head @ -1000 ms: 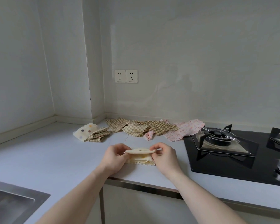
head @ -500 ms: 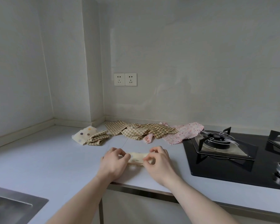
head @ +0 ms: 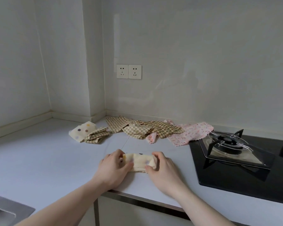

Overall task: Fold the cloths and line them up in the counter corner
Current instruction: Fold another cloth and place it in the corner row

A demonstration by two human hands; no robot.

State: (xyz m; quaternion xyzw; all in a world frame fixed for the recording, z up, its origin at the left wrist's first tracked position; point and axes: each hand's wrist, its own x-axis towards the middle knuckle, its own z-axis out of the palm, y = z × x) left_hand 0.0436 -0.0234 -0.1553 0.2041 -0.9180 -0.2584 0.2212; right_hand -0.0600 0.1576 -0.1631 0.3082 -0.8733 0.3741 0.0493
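A cream dotted cloth (head: pixel 140 161), folded into a narrow strip, lies on the white counter (head: pixel 44 159) near its front edge. My left hand (head: pixel 113 168) pinches its left end and my right hand (head: pixel 162 168) grips its right end. Further back lie a folded dotted cloth (head: pixel 81 131) and a folded tan checked cloth (head: pixel 96 137), side by side near the corner. Loose tan checked cloths (head: pixel 142 129) and a pink flowered cloth (head: pixel 189 133) are heaped by the back wall.
A black gas hob (head: pixel 235 160) with a burner grate fills the counter's right side. A steel sink (head: pixel 5 211) shows at the lower left. Two wall sockets (head: pixel 129 71) sit above the cloth heap. A wall pillar juts out at the corner.
The dotted cloth was held raised and flat between both hands; it has come down onto the counter as a narrower folded strip, with both hands closed on its ends.
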